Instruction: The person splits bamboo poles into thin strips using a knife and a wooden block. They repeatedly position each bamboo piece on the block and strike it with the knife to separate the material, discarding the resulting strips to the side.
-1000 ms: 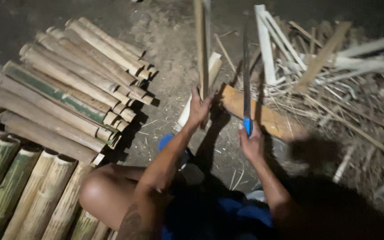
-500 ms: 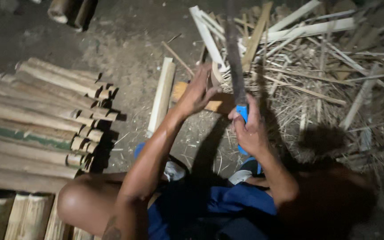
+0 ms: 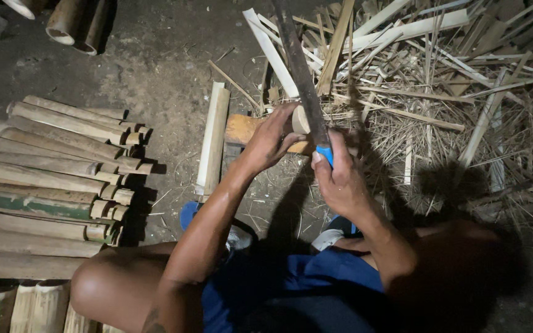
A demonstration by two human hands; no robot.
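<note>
Right hand [image 3: 339,182] is closed around the blue handle of a long dark blade [image 3: 299,71], edge set on the end of a short bamboo piece [image 3: 299,120]. Left hand [image 3: 271,139] curls round that piece, apparently steadying it upright on the wooden block [image 3: 242,129]. Split strips [image 3: 439,92] lie heaped beyond; whole bamboo lengths [image 3: 50,166] are stacked left.

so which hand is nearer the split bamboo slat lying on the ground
Left. The left hand is just right of the bamboo slat; the right hand, gripping the blue-handled blade, is farther right.
</note>
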